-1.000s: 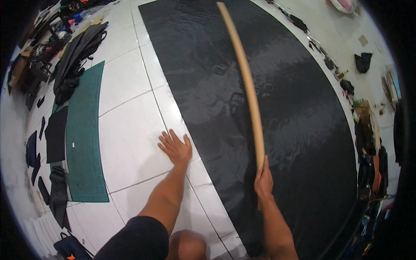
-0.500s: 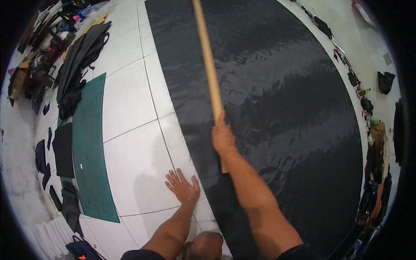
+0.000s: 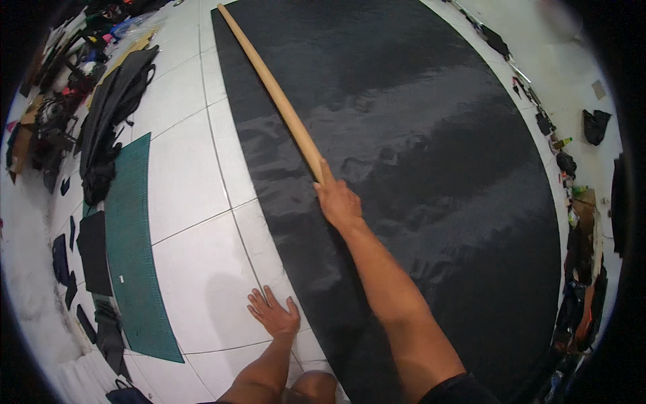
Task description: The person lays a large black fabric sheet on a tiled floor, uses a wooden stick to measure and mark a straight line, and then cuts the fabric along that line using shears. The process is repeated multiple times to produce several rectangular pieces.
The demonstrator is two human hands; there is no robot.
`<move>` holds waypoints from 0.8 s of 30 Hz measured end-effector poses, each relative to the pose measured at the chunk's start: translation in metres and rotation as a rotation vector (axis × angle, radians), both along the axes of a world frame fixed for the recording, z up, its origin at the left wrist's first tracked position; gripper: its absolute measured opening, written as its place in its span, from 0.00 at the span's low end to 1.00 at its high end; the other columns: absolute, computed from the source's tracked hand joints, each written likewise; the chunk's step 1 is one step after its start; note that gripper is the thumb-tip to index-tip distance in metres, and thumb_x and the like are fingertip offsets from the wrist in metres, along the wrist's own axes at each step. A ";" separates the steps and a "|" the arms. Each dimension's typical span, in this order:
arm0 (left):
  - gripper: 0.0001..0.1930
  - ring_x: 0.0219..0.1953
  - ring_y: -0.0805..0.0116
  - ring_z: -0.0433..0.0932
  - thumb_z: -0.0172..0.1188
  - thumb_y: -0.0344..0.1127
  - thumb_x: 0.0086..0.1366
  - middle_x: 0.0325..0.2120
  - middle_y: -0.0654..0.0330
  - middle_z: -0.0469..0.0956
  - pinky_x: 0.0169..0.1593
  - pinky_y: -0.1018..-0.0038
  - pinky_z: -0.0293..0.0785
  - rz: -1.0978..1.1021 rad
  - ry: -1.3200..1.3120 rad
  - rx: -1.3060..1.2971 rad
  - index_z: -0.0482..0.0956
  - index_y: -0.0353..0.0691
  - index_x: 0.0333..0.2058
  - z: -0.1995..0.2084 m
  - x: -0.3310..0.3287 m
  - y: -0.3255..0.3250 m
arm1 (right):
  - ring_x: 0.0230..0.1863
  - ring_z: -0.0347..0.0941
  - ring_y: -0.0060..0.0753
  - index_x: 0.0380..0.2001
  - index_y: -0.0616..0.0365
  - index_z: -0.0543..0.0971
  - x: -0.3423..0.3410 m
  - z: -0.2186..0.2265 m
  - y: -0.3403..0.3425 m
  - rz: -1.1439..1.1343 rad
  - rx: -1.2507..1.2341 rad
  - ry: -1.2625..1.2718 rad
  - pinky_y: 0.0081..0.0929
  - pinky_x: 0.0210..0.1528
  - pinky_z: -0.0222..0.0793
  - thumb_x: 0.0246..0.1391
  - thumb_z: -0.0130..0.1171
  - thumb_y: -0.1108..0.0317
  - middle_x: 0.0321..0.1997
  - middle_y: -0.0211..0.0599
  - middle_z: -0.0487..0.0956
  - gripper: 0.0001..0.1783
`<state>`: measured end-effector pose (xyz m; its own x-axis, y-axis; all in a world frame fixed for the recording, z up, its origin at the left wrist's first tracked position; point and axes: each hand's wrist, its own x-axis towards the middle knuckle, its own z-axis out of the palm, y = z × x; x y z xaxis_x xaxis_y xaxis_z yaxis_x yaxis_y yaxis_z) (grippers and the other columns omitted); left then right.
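A large sheet of shiny black material (image 3: 431,168) lies spread over the tiled floor, with a few wrinkles near its middle. My right hand (image 3: 340,202) is closed round the near end of a long wooden pole (image 3: 282,104). The pole slants across the left part of the sheet, its far end by the sheet's far left corner. On the white tiles just left of the sheet's edge, my left hand (image 3: 274,314) rests flat with fingers spread, holding nothing. My knee (image 3: 315,387) shows at the lower edge.
A green cutting mat (image 3: 131,256) lies on the floor to the left, with dark fabric pieces (image 3: 94,252) beside it. Beyond are a black rolled bundle (image 3: 111,128) and a heap of mixed items (image 3: 60,114). Assorted things (image 3: 579,269) line the right wall.
The pole has swung left at its far end, from pointing nearly straight ahead to a slant. My right hand still grips it. My left hand stays flat on the tiles; the view has shifted slightly.
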<state>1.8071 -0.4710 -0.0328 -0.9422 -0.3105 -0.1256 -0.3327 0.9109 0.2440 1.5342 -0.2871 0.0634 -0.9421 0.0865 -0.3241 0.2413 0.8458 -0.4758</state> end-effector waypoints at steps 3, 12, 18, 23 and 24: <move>0.38 0.70 0.37 0.39 0.52 0.46 0.62 0.67 0.35 0.45 0.69 0.44 0.30 -0.018 0.029 -0.029 0.52 0.31 0.65 -0.007 -0.001 -0.002 | 0.46 0.74 0.56 0.69 0.33 0.53 0.026 -0.016 0.071 -0.082 0.185 0.078 0.51 0.48 0.71 0.64 0.46 0.49 0.47 0.50 0.73 0.32; 0.39 0.70 0.39 0.37 0.52 0.44 0.62 0.67 0.38 0.44 0.69 0.44 0.30 -0.010 -0.038 -0.027 0.49 0.33 0.66 -0.001 -0.001 0.002 | 0.46 0.75 0.62 0.71 0.27 0.46 0.105 -0.043 0.314 -0.425 0.369 0.073 0.48 0.52 0.70 0.67 0.40 0.47 0.49 0.58 0.76 0.32; 0.39 0.70 0.38 0.37 0.52 0.45 0.63 0.67 0.38 0.44 0.69 0.44 0.30 -0.019 -0.005 -0.029 0.47 0.34 0.67 -0.004 0.000 -0.001 | 0.50 0.74 0.63 0.71 0.34 0.42 0.069 -0.069 0.377 -0.728 0.197 0.105 0.49 0.55 0.69 0.67 0.37 0.47 0.54 0.59 0.75 0.34; 0.37 0.70 0.38 0.38 0.49 0.45 0.65 0.67 0.38 0.44 0.69 0.44 0.31 -0.064 0.060 -0.065 0.48 0.35 0.67 -0.011 0.005 0.003 | 0.49 0.74 0.68 0.71 0.36 0.41 0.061 -0.049 0.373 -0.669 0.323 0.104 0.52 0.53 0.69 0.66 0.39 0.46 0.51 0.63 0.76 0.36; 0.36 0.70 0.38 0.38 0.49 0.45 0.65 0.67 0.38 0.44 0.69 0.44 0.31 -0.059 0.058 -0.076 0.48 0.35 0.67 -0.012 0.006 0.001 | 0.49 0.73 0.69 0.71 0.36 0.41 0.063 -0.050 0.349 -0.667 0.328 0.080 0.53 0.53 0.69 0.65 0.40 0.46 0.49 0.65 0.76 0.36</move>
